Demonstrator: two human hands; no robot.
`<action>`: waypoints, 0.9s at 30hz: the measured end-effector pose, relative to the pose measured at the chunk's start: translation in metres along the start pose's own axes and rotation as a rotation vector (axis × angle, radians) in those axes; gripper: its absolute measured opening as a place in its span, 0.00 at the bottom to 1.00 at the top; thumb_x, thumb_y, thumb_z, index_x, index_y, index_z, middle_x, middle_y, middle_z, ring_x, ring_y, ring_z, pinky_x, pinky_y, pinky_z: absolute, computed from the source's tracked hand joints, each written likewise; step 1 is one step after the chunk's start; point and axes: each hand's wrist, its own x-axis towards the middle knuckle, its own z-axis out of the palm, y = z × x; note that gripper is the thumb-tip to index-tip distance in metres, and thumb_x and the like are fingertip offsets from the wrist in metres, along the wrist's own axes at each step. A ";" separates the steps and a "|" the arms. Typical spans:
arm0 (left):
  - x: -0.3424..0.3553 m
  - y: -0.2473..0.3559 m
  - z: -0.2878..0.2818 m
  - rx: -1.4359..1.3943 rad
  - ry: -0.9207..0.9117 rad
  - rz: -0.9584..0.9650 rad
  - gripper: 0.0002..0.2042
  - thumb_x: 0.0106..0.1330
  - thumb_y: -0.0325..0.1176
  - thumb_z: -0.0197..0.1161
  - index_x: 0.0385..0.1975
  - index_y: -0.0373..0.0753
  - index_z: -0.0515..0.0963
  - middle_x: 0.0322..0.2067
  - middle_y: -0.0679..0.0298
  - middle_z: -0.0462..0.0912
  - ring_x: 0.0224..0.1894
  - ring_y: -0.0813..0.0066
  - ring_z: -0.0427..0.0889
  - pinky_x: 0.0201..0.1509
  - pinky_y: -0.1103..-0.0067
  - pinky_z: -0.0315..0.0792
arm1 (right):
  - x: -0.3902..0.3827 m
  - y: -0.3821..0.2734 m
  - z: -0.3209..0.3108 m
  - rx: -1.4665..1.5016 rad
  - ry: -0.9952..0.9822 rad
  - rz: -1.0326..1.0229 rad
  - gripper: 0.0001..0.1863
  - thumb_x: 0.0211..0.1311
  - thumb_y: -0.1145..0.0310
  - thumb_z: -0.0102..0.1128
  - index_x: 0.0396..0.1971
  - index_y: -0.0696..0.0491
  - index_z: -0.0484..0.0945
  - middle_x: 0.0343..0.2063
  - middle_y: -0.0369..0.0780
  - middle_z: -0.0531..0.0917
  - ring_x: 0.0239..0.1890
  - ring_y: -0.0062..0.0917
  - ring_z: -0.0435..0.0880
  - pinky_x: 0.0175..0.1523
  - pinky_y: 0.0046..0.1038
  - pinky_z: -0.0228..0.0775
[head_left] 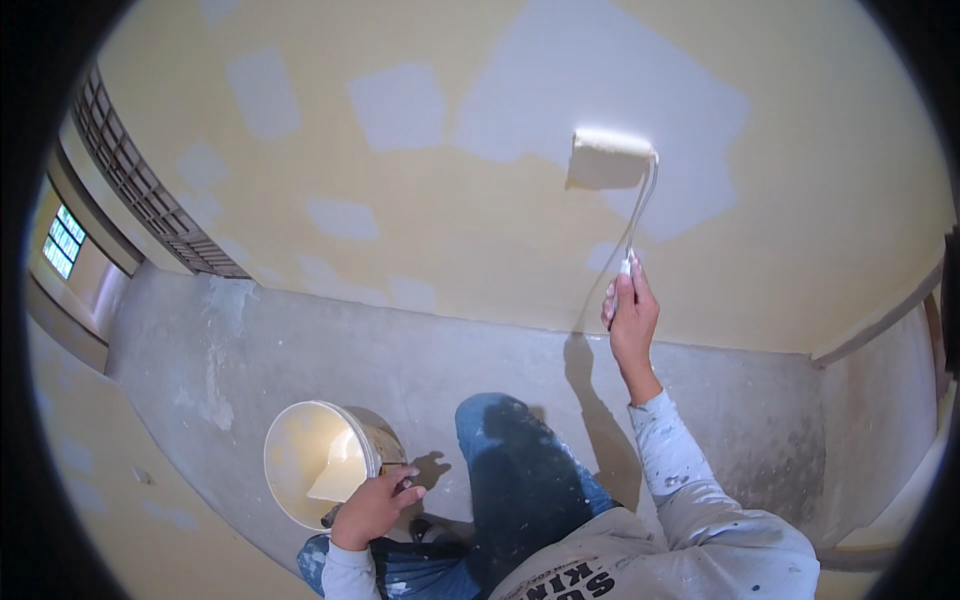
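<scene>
Yellow wall (480, 240): hands grip roller (612, 145), bucket (320, 462).

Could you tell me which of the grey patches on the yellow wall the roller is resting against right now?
The largest grey patch, upper right; the roller in the right hand lies across its lower part. The other patches, further left, are smaller.

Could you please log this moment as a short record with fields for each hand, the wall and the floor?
left hand: left hand grips the rim of the paint bucket, tilted, pale paint inside
right hand: right hand holds the paint roller by its handle, sleeve against the wall
wall: yellow wall with grey patches
floor: bare grey concrete floor
</scene>
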 end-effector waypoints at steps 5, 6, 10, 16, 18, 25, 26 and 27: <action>-0.005 0.000 -0.005 0.015 0.004 -0.053 0.29 0.77 0.53 0.68 0.68 0.36 0.81 0.47 0.43 0.91 0.51 0.45 0.90 0.57 0.62 0.81 | 0.042 -0.072 0.039 0.035 0.017 -0.087 0.25 0.89 0.64 0.53 0.78 0.56 0.72 0.31 0.32 0.77 0.26 0.12 0.72 0.28 0.19 0.67; -0.005 0.002 -0.006 0.018 0.001 -0.056 0.29 0.77 0.53 0.69 0.67 0.36 0.81 0.47 0.44 0.91 0.51 0.45 0.90 0.57 0.62 0.81 | 0.046 -0.077 0.040 0.024 0.019 -0.092 0.25 0.89 0.64 0.53 0.78 0.56 0.72 0.31 0.32 0.77 0.26 0.12 0.72 0.28 0.19 0.66; -0.005 -0.005 -0.005 0.006 0.012 -0.020 0.28 0.77 0.52 0.69 0.67 0.37 0.81 0.47 0.44 0.91 0.50 0.45 0.90 0.56 0.62 0.81 | 0.039 -0.056 0.034 -0.036 0.034 -0.065 0.25 0.89 0.65 0.53 0.78 0.56 0.72 0.31 0.32 0.77 0.26 0.12 0.72 0.29 0.18 0.66; 0.000 0.003 -0.007 -0.002 -0.007 -0.030 0.28 0.77 0.52 0.69 0.67 0.37 0.81 0.47 0.46 0.91 0.51 0.48 0.90 0.57 0.63 0.81 | -0.019 0.038 -0.003 -0.013 0.035 0.063 0.26 0.90 0.63 0.52 0.78 0.57 0.71 0.32 0.31 0.77 0.26 0.11 0.72 0.29 0.18 0.67; -0.001 0.002 -0.007 -0.003 -0.008 -0.032 0.28 0.77 0.52 0.69 0.68 0.37 0.81 0.47 0.46 0.91 0.51 0.49 0.90 0.57 0.64 0.81 | -0.020 0.027 0.001 0.005 0.034 0.065 0.26 0.90 0.63 0.52 0.79 0.56 0.71 0.32 0.31 0.77 0.25 0.12 0.72 0.27 0.19 0.66; -0.001 -0.001 -0.006 0.019 -0.008 -0.034 0.29 0.77 0.51 0.69 0.68 0.37 0.81 0.47 0.47 0.91 0.50 0.50 0.90 0.57 0.65 0.81 | 0.060 -0.087 0.022 0.039 0.061 -0.124 0.26 0.89 0.62 0.53 0.79 0.56 0.71 0.31 0.32 0.76 0.25 0.12 0.72 0.26 0.18 0.67; 0.000 0.001 -0.006 0.020 -0.011 -0.036 0.29 0.77 0.51 0.69 0.68 0.37 0.81 0.47 0.47 0.91 0.50 0.50 0.90 0.57 0.65 0.81 | 0.067 -0.096 0.022 0.062 0.065 -0.145 0.27 0.89 0.62 0.54 0.79 0.56 0.71 0.31 0.32 0.77 0.25 0.12 0.72 0.26 0.18 0.67; 0.000 0.004 -0.007 0.020 -0.012 -0.041 0.29 0.77 0.51 0.69 0.68 0.37 0.81 0.47 0.47 0.91 0.49 0.50 0.90 0.57 0.65 0.81 | 0.068 -0.096 0.020 0.059 0.062 -0.150 0.27 0.89 0.62 0.54 0.79 0.56 0.71 0.31 0.32 0.77 0.25 0.12 0.72 0.26 0.19 0.67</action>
